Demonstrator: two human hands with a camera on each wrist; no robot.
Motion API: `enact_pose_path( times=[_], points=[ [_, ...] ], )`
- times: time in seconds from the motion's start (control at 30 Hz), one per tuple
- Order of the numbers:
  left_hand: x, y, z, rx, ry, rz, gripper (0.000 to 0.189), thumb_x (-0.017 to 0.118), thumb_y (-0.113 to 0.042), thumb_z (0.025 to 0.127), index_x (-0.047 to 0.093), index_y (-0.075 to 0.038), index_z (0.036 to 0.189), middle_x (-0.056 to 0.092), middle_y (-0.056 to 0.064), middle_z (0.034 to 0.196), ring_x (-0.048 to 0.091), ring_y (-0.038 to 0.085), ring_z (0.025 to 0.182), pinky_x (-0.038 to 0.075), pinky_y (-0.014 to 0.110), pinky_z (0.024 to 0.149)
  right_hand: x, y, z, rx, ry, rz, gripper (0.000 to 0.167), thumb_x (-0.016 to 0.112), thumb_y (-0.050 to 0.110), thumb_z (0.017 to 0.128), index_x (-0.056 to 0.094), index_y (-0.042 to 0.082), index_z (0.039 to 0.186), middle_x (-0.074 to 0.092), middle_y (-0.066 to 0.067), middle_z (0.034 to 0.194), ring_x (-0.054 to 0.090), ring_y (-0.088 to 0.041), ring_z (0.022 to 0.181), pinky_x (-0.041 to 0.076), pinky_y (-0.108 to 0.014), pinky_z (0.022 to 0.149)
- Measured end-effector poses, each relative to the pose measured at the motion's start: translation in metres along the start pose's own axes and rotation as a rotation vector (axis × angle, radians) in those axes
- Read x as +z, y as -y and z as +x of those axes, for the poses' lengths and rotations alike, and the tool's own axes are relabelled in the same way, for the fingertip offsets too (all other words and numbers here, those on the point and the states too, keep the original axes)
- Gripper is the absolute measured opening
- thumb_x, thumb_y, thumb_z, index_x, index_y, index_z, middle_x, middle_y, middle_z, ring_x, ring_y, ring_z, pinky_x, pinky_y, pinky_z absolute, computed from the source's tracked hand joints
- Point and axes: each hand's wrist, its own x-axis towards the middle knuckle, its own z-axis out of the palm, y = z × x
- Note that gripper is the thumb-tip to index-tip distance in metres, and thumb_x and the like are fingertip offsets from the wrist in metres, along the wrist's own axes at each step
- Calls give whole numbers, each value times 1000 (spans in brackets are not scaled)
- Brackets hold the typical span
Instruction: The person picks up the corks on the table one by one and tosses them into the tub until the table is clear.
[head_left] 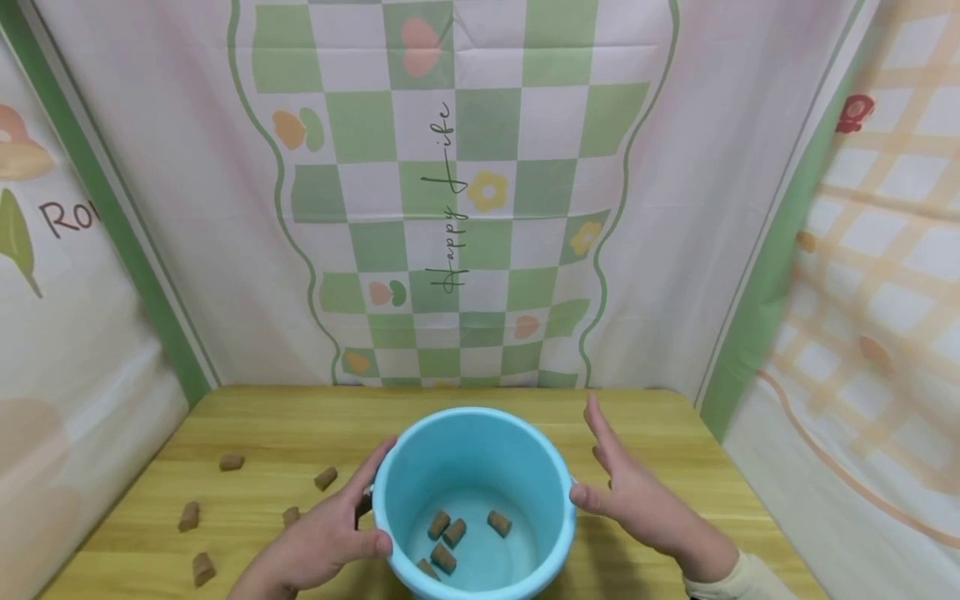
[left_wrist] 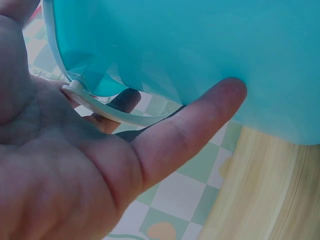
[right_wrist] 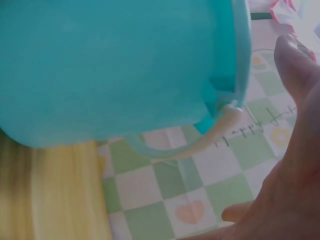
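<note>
A light blue bucket (head_left: 474, 421) stands at the near middle of the table, its mouth facing up. Several short brown cork-like plugs (head_left: 443, 557) lie on its floor. My left hand (head_left: 318, 529) is at the bucket's left side with spread, fairly straight fingers; in the left wrist view one finger lies against the blue wall (left_wrist: 215, 45), near the pale handle (left_wrist: 135, 119). My right hand (head_left: 637, 500) is spread at the right side, its thumb close to the rim; whether it touches cannot be told. In the right wrist view the handle (right_wrist: 200, 145) hangs behind the bucket.
Several more brown plugs are scattered on the wooden table (head_left: 285, 417) left of the bucket, one plug (head_left: 203, 569) near the front and another plug (head_left: 291, 517) partly behind my left hand. Printed curtains (head_left: 480, 125) surround the table at the back and both sides.
</note>
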Motion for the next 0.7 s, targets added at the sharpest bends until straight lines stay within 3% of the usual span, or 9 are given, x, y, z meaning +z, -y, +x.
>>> enact_pose_path(
  times=[0.17, 0.33, 0.47, 0.6, 0.7],
  points=[
    [0, 1, 0, -1, -3, 4, 95, 70, -41, 94, 3, -31, 161, 25, 15, 160, 34, 49, 135, 45, 55, 96, 8, -3, -4, 28, 90, 123, 115, 70, 52, 90, -19, 24, 157, -11, -23, 162, 27, -67, 128, 35, -76, 90],
    [0, 2, 0, -15, -7, 3, 95, 70, -43, 94, 4, -33, 161, 25, 15, 160, 35, 49, 135, 45, 54, 96, 14, -2, -5, 38, 162, 187, 117, 74, 48, 89, -16, 22, 158, -5, -25, 162, 37, -65, 124, 48, -61, 87],
    [0, 2, 0, -16, -7, -1, 93, 70, -43, 94, 4, -35, 160, 25, 15, 160, 34, 49, 135, 44, 54, 97, 17, -2, -5, 4, 184, 189, 119, 75, 48, 87, -15, 18, 159, 0, -26, 162, 33, -61, 130, 49, -50, 92],
    [0, 2, 0, -14, -7, 0, 93, 69, -42, 94, 5, -35, 160, 25, 14, 160, 35, 49, 135, 45, 54, 97, 19, -4, -5, -59, 204, 196, 119, 75, 49, 87, -12, 10, 159, 16, -28, 159, 39, -49, 131, 47, -39, 93],
    [0, 2, 1, -8, -6, 5, 94, 69, -43, 94, 4, -33, 161, 25, 15, 160, 34, 49, 135, 44, 54, 97, 21, -5, -4, -72, 240, 268, 109, 76, 43, 89, -1, 13, 161, 31, -26, 153, 46, -42, 126, 50, -38, 90]
  ],
)
